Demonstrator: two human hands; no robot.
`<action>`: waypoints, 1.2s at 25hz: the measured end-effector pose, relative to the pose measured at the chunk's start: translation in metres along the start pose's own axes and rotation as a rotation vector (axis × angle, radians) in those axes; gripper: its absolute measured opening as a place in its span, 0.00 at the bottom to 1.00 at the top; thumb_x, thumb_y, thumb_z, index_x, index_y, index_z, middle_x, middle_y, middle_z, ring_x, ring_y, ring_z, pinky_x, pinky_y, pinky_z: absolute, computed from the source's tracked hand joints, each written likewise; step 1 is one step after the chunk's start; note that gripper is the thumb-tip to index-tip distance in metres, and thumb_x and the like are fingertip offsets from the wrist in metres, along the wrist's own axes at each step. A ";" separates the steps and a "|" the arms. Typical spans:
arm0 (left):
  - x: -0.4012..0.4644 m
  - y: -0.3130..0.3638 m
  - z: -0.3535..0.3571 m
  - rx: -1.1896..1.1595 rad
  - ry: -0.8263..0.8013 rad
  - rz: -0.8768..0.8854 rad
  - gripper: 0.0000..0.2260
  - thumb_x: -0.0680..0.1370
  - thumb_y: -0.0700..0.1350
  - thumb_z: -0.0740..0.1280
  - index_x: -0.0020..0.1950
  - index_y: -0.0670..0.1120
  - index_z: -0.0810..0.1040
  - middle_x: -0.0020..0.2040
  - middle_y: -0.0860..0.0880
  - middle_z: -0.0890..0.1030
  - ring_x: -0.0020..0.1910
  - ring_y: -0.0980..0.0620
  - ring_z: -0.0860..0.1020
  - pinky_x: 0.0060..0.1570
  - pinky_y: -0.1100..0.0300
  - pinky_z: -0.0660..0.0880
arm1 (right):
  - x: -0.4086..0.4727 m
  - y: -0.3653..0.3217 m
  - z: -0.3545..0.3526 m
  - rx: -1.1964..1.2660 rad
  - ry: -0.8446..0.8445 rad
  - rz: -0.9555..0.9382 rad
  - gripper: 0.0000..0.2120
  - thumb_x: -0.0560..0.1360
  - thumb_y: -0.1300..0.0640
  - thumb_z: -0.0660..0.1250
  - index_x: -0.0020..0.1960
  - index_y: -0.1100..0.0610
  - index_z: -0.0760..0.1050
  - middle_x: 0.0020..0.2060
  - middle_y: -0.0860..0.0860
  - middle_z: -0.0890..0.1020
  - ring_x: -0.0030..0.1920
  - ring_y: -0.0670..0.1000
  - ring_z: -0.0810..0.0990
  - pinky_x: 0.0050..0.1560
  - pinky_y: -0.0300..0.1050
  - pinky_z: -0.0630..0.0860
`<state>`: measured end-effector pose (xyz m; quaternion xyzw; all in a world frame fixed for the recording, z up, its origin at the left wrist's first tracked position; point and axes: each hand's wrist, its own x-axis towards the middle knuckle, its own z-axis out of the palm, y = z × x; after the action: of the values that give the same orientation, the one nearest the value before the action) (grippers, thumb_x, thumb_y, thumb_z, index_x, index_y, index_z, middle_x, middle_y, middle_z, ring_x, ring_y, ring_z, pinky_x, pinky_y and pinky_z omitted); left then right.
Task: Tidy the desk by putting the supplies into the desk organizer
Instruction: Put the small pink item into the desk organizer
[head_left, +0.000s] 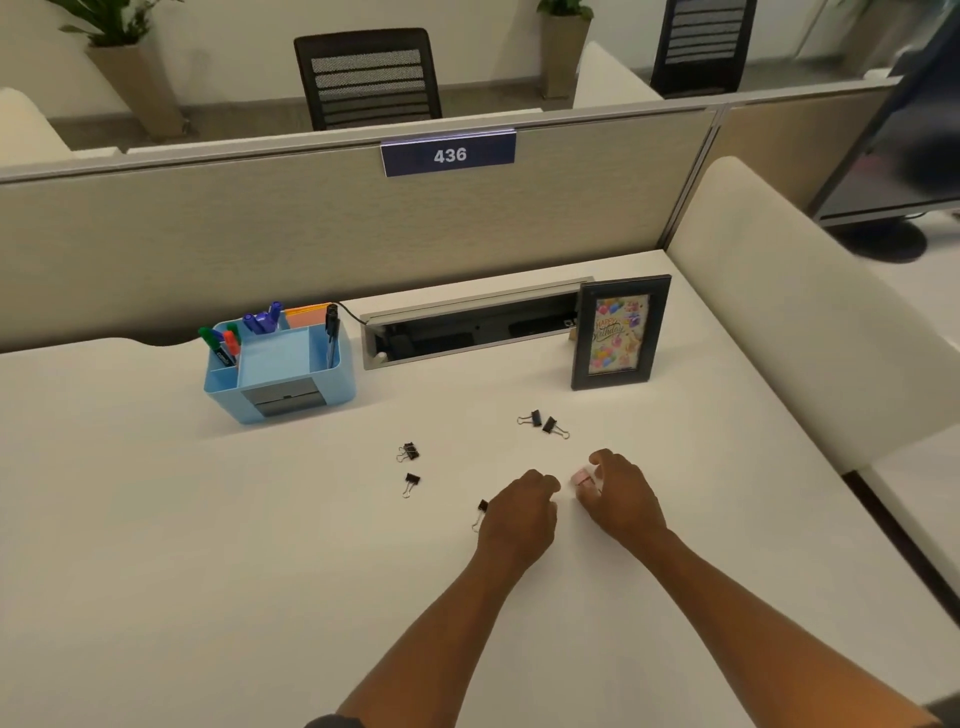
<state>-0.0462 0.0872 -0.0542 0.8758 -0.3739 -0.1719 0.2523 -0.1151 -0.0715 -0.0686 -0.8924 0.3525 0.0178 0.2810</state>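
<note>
- Right hand pinches pink eraser on desk.
- Left hand curled, fingers hidden; grip unclear.
- Binder clips loose near organizer.

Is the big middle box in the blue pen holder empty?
Empty, as far as shows. The blue desk organizer's middle compartment shows only bare blue floor; markers stand in its side slots.

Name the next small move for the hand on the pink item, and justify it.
Probably lift it: the right hand already pinches the small pink item on the desk, while the blue organizer stands far left.
</note>
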 end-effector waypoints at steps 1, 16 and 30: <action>0.002 0.004 0.004 -0.006 -0.009 -0.004 0.13 0.79 0.44 0.60 0.63 0.50 0.74 0.57 0.50 0.77 0.54 0.48 0.77 0.51 0.54 0.72 | 0.000 0.001 0.000 -0.002 -0.005 -0.017 0.16 0.77 0.46 0.62 0.60 0.54 0.72 0.52 0.51 0.80 0.53 0.54 0.78 0.52 0.51 0.76; 0.010 -0.009 -0.037 -0.327 0.203 -0.239 0.13 0.76 0.54 0.65 0.58 0.51 0.76 0.46 0.51 0.84 0.44 0.52 0.81 0.43 0.57 0.76 | 0.011 -0.085 -0.005 0.282 -0.068 -0.343 0.11 0.76 0.58 0.68 0.59 0.51 0.75 0.49 0.45 0.81 0.46 0.43 0.80 0.47 0.37 0.77; -0.039 -0.165 -0.179 -0.191 0.478 -0.510 0.17 0.79 0.55 0.66 0.64 0.50 0.75 0.58 0.52 0.81 0.53 0.55 0.79 0.52 0.65 0.72 | 0.026 -0.316 0.068 0.295 -0.186 -0.625 0.11 0.77 0.50 0.68 0.57 0.52 0.77 0.51 0.48 0.82 0.45 0.46 0.79 0.44 0.32 0.72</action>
<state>0.1097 0.2705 0.0019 0.9288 -0.0560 -0.0539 0.3624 0.1178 0.1352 0.0228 -0.9015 0.0340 -0.0392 0.4297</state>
